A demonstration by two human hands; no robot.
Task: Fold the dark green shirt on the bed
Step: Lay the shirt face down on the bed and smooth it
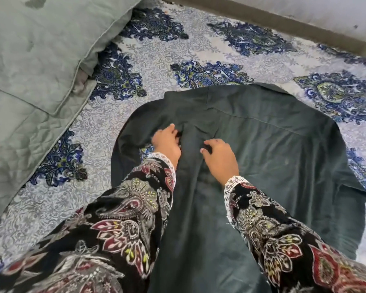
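Two patterned sleeves [123, 212] with white lace cuffs are reaching in from the bottom edge, lying over the lower part of the dark green shirt [262, 157]. That shirt is lying spread out on the bed [178, 49], mostly flat with soft creases, its upper edge pointing away from the camera and one side curving round to the left. Both hands are resting on the cloth near its middle, close to each other. Left hand [167, 142] is curling its fingers into a small bunch of fabric, pinching it. Right hand [220, 157] is doing likewise just beside it, fingertips tucked into a fold. Blue floral bedsheet [220, 72] is showing all around, and a pale green quilt [30, 81] is lying at the upper left.
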